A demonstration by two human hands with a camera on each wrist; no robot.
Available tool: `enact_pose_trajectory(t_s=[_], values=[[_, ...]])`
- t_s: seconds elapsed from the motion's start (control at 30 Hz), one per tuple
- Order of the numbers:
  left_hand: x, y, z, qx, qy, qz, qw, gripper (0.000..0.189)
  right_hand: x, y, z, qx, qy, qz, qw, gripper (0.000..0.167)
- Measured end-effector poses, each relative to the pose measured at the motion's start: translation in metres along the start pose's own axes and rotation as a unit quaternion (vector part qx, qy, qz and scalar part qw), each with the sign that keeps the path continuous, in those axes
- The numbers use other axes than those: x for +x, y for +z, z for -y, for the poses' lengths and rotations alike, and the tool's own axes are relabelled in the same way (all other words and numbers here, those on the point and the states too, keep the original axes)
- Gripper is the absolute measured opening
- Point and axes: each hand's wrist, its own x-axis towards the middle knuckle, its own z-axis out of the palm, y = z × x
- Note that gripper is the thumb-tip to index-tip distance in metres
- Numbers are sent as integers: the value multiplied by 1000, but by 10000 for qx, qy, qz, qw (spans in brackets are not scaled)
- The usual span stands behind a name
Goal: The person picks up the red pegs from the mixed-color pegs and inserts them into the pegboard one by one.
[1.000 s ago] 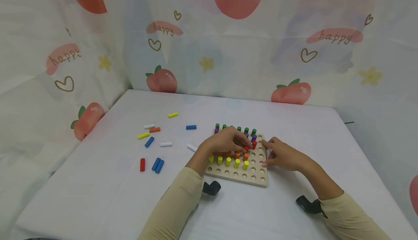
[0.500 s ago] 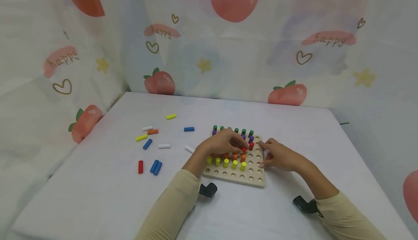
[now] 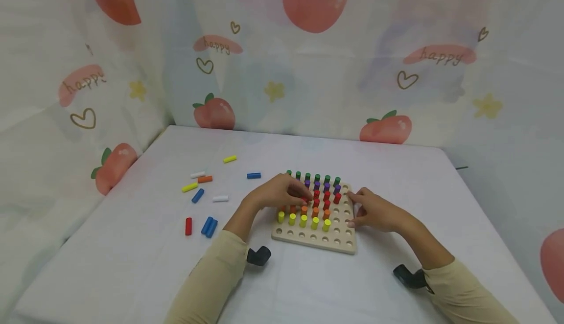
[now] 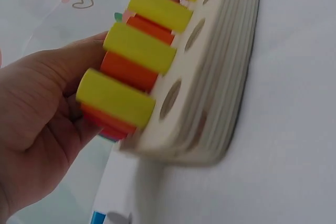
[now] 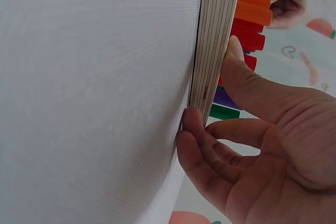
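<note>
A wooden pegboard [image 3: 335,248] lies on the table with rows of green, purple, red, orange and yellow pegs standing in its holes. My left hand [image 3: 277,192] reaches over its left part, thumb and fingertips around a red peg [image 3: 305,200] among the other pegs. In the left wrist view, yellow pegs [image 4: 115,98] and orange ones hide those fingertips. My right hand [image 3: 379,210] grips the board's right edge. The right wrist view shows its thumb [image 5: 236,59] on the upper edge and the other fingers curled against the side near the tabletop.
Loose pegs lie left of the board: two blue pegs [image 3: 209,227] side by side, a red peg [image 3: 188,226], a white peg [image 3: 220,198], an orange peg [image 3: 204,179], a yellow peg [image 3: 230,159] and several others. A printed curtain [image 3: 273,59] stands behind the table.
My left hand has moved left along the board from a red peg, which now stands in its hole, to another red peg. The right hand keeps its place at the edge.
</note>
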Motion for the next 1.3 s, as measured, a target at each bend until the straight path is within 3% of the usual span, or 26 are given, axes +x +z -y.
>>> enact_pose_trajectory(t_s=[0.67,1.07,1.3], values=[[-65,-51,15,-75,-236,-521,9983,21,1,0,1,92,8,-16,10000,90],[-128,-68,39,226,-601,-820,9946,22,1,0,3,28,-3,-8,10000,90],[-163,-78,47,306,-571,-1122,9916,20,1,0,4,7,26,5,10000,90]])
